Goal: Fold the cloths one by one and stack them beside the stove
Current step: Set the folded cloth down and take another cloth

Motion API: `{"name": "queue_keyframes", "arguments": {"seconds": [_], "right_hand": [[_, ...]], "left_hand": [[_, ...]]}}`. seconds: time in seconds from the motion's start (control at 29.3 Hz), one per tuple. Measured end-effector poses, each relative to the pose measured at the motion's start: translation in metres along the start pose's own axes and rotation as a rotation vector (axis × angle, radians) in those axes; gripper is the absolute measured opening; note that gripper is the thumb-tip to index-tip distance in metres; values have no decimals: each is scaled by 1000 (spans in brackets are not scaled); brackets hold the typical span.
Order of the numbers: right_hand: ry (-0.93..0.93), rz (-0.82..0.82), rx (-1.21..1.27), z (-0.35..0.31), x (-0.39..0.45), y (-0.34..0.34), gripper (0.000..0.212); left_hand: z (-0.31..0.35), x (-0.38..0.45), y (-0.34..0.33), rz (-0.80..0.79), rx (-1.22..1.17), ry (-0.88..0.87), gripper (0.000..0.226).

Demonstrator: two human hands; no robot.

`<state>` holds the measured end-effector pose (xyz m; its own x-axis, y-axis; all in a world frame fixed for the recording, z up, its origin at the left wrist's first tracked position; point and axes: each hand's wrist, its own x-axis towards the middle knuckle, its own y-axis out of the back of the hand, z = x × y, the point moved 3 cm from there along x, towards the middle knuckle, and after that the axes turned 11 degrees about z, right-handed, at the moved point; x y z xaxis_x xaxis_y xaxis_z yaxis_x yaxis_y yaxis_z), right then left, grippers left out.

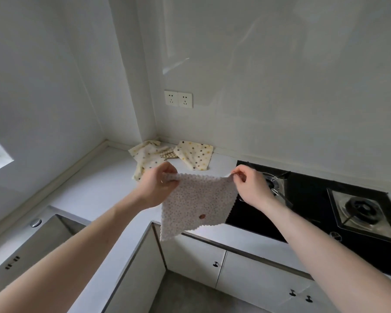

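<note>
Cloth is pinched at its two top corners by the left hand and right hand, hanging below them (top edge spanning hand to hand), above the surface beside the stove.

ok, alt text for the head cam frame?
Two bare hands, left hand and right hand, pinch the top corners of a speckled cloth hanging above a white counter. More dotted cloths lie crumpled in the corner, left of a black stove.

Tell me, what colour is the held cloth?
The cloth is white with tiny brownish dots, seen in the head view.
</note>
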<state>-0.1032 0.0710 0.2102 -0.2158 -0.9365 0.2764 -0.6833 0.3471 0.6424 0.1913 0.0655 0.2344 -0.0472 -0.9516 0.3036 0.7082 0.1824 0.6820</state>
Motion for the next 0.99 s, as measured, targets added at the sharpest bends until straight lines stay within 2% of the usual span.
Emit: {"name": "queue_keyframes", "arguments": {"seconds": [0.1,0.24,0.38,0.55,0.62,0.72,0.82,0.89,0.99], "right_hand": [[66,109,74,-12,12,9,15],[153,151,83,9,8,-9,10],[200,43,65,83,-14,-77,10],[277,-115,-107,188,-41,-176,6],[328,-128,-166,216,-52,-205,8],[365,-49,-134,240,-65,-226,11],[349,-10,-101,246,-67,-229,7],[352,10,-98,245,-68,-228,8],[305,28,-86,239,-75,-224,8]], "left_hand": [[-2,23,7,93,-62,-69,16],[-40,27,-19,90,-77,-187,11],[-115,14,-86,-26,-18,-238,18],[-214,-8,-177,-158,54,-260,15],[-244,-24,-204,-142,58,-272,15],[-270,-54,-232,-84,28,-343,7],[-285,-80,-239,-4,13,-387,13],[-289,-90,-241,38,88,-435,12],[-287,-97,-239,51,89,-373,10]]}}
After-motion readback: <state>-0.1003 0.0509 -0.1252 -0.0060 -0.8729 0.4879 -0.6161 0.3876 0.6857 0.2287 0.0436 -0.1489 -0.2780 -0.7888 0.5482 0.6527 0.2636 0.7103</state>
